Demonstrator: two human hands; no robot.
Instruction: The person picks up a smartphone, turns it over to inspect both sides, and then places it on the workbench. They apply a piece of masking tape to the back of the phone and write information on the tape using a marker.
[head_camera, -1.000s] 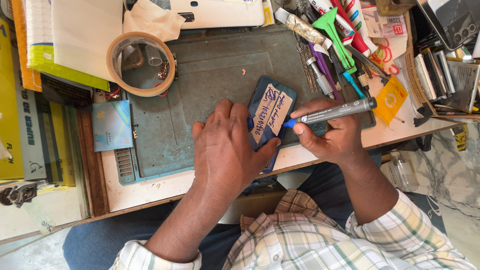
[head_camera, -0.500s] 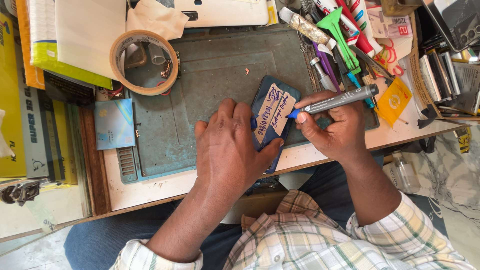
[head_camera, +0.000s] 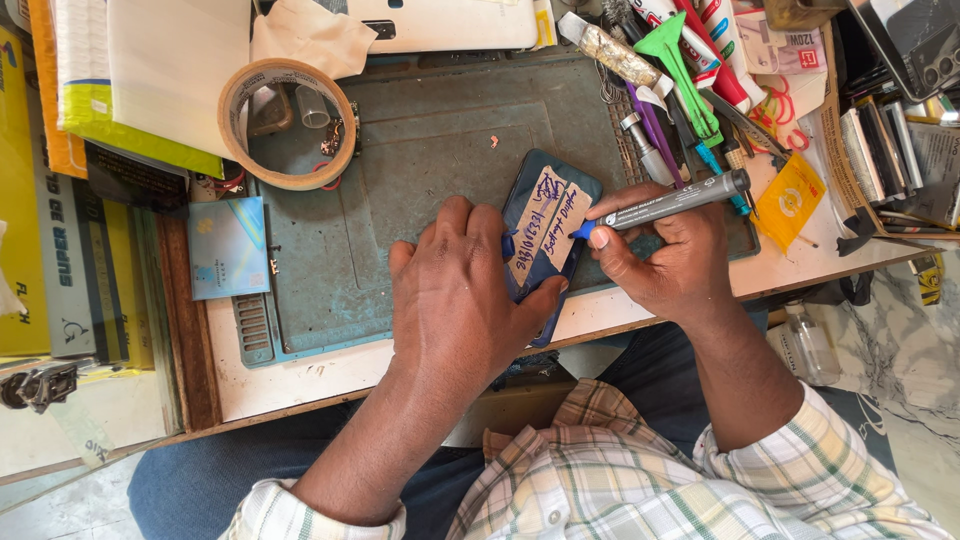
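Right hand (head_camera: 672, 262): thumb and fingers clenched on grey marker (head_camera: 672, 203), blue tip touching the lower tan paper label (head_camera: 562, 228) on the dark phone (head_camera: 548, 240). Against half a second back, tip sits at about the same spot on the label; marker barrel angle unchanged.

Left hand (head_camera: 462, 296): palm down, fingers pressing flat on the phone's left edge, thumb under its lower end. Unchanged.

Phone lies tilted on the green work mat (head_camera: 400, 170), near the bench edge. Tape roll (head_camera: 288, 123) upper left; blue card (head_camera: 228, 246) beside the mat.
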